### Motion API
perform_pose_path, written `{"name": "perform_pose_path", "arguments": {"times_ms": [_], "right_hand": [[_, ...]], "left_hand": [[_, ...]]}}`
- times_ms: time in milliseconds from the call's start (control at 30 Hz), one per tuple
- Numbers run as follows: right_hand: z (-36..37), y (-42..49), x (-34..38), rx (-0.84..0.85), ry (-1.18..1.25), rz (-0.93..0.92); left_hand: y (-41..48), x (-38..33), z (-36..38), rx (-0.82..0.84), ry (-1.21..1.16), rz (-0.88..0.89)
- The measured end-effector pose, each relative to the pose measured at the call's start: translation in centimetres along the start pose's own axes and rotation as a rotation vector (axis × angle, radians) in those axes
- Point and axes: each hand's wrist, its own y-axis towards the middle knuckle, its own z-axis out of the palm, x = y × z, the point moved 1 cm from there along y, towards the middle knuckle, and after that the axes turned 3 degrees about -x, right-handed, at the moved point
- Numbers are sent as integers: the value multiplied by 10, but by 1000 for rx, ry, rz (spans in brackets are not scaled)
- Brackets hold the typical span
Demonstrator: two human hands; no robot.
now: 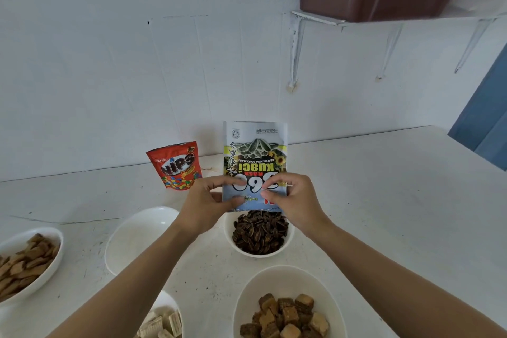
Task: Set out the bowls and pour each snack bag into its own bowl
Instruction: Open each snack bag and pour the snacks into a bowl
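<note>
The upturned seed bag (pixel 255 162) is pinched near its mouth by the left hand (pixel 210 202) and right hand (pixel 290 200), directly above the seed bowl (pixel 259 233).

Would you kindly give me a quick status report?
Both hands, left and right, hold seed bag upside down over seed bowl. Nips bag unpoured; one bowl empty. Nothing obstructing.

Bright, even daylight — soft, faint shadows under the bowls on the worktop (pixel 370 200). Wide-angle bending at the edges; slight softness overall, no glare.
</note>
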Motion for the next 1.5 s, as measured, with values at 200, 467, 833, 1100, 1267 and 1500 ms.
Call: {"name": "perform_pose_path", "arguments": {"times_ms": [200,467,833,1100,1267,1500], "right_hand": [[-7,-4,6,149,20,9],[-7,-2,4,6,-140,-60],[-15,-16,19,57,-184,-110],[-25,-27,44,29,-773,-326],[-45,-39,54,-131,-1019,-477],[-105,-67,75,-213,-1014,-444]], "left_hand": [[-1,-2,-3,126,6,-33],[2,-7,-6,-11,-27,-41],[-6,-21,-8,-103,133,-184],[-12,-41,1,33,144,-90],[-12,-51,12,125,369,90],[-28,-99,55,4,534,405]]}}
